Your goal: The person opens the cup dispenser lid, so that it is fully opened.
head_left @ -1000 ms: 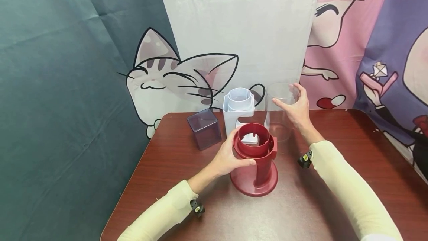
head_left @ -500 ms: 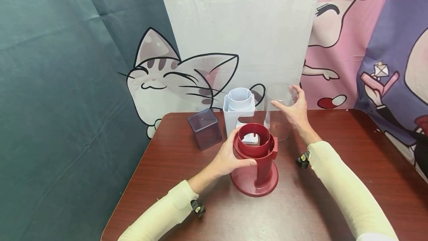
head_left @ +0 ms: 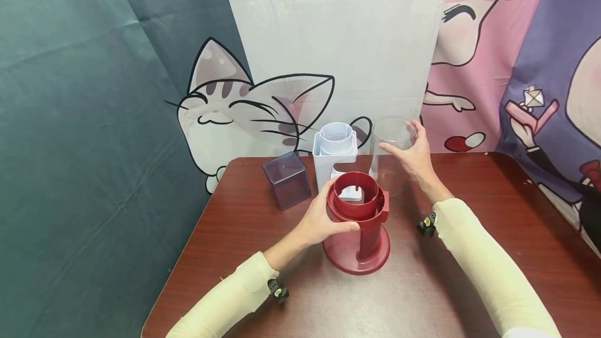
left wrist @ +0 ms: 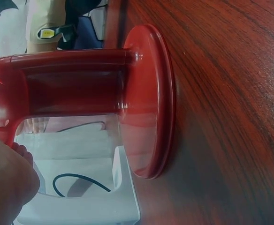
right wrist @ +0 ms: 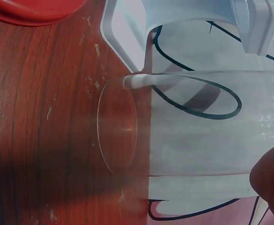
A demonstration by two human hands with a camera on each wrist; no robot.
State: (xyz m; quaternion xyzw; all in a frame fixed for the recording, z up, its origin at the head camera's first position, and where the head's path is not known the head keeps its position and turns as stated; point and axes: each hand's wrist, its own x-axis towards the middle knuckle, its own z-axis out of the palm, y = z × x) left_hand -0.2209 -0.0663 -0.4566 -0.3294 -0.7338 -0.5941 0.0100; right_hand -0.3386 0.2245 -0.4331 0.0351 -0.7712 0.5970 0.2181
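A red plastic stand (head_left: pixel 359 254) stands upright on the table, with a round base, a column and a ring-shaped holder on top. My left hand (head_left: pixel 324 220) grips the holder from the left, its thumb across the front. In the left wrist view the stand's base (left wrist: pixel 146 103) rests flat on the wood. Behind it to the right, my right hand (head_left: pixel 415 155) holds a clear, see-through cylinder (head_left: pixel 387 171) near its upper rim, thumb in front and fingers around the far side. The right wrist view shows the cylinder's lower end (right wrist: pixel 118 126) close over the table, upright.
A white stand (head_left: pixel 324 166) of similar build, with a ring top, is just behind the red one. A dark translucent square box (head_left: pixel 287 184) lies to its left. The brown wooden table (head_left: pixel 235 265) ends at a printed cloth backdrop (head_left: pixel 343 40).
My right hand has shifted slightly left with the clear cylinder, nearer the white stand. The left hand and the red stand have stayed in place.
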